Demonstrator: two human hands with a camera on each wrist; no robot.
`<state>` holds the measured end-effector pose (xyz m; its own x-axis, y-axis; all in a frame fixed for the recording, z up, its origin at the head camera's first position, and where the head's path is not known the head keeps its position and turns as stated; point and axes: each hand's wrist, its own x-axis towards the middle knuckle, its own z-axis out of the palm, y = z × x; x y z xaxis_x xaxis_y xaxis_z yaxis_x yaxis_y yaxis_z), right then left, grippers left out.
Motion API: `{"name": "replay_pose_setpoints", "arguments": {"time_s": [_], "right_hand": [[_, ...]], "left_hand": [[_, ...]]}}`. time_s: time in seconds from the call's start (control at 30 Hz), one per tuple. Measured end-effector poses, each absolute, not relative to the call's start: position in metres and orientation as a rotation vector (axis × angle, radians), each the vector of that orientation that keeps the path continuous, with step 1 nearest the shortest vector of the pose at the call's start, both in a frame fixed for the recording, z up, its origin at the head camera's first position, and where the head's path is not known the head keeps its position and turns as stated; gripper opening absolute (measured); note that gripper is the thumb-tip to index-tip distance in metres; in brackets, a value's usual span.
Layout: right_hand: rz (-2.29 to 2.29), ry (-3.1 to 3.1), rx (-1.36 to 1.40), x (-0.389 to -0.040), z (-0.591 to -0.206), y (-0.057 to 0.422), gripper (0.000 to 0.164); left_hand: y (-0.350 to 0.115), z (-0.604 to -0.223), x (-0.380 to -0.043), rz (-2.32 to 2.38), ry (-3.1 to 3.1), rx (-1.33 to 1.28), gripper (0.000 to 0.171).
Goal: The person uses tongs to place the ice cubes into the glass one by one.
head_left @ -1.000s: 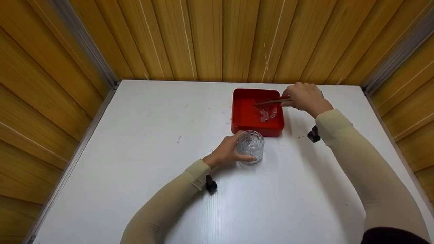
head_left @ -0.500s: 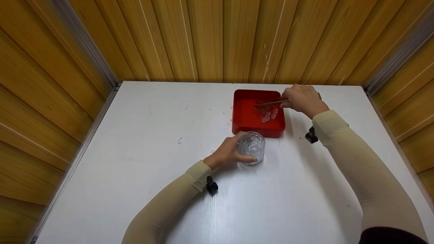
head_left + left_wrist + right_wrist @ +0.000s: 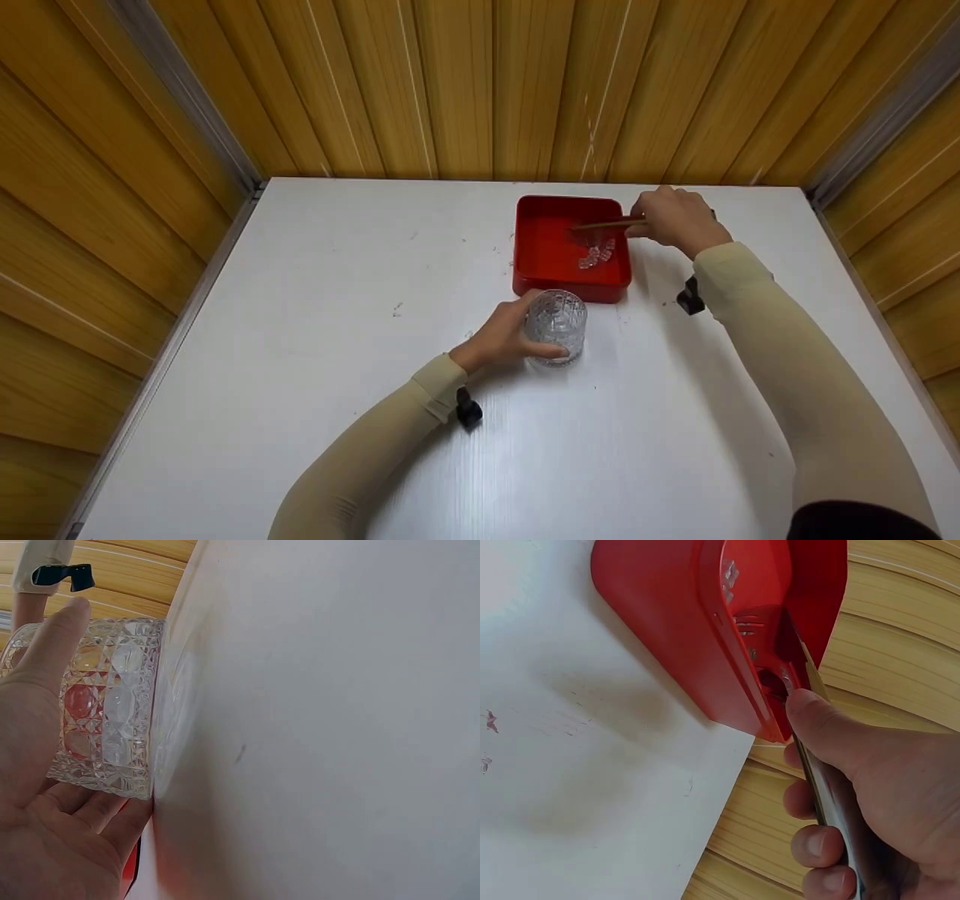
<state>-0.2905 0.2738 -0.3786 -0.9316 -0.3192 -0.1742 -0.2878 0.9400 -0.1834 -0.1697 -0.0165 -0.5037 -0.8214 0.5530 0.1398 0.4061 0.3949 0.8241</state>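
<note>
My left hand [image 3: 499, 337] grips a clear cut-glass tumbler [image 3: 556, 330], thumb on the near side and fingers round the far side. It stands upright on the white table, just in front of a square red tray [image 3: 571, 291]. In the left wrist view, the base of the tumbler [image 3: 112, 709] meets the tabletop. My right hand [image 3: 675, 217] holds shiny metal tongs [image 3: 611, 223] over the tray's right wall, with their tips down inside. Several clear ice-like cubes [image 3: 596, 253] lie in the tray's right part. In the right wrist view, thumb and fingers wrap the tongs [image 3: 821, 780].
The white table [image 3: 360, 247] bears small dark specks and scuffs. Yellow wood-look panels [image 3: 465, 90] rise behind it and at both sides. A black camera mount [image 3: 469, 409] sits at the left wrist, another camera mount [image 3: 690, 296] at the right.
The tongs have shifted slightly within the tray, their tips moving a little to the right near the cubes. My left hand and the tumbler stay in place.
</note>
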Motion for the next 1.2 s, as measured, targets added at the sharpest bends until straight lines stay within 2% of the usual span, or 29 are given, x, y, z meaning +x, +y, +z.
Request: {"name": "replay_pose_setpoints", "arguments": {"time_s": [0.53,1.2], "right_hand": [[-0.284,2.861,-0.383,-0.2892,-0.3792,0.2714,0.036],[-0.26,2.895,-0.451,-0.2891,-0.3811,0.2732,0.032]], "left_hand": [[-0.0163,-0.5026,-0.1689,1.409,2.466,0.838,0.082],[-0.0152,-0.4999,-0.1684,1.395,2.48,0.824,0.083]]}}
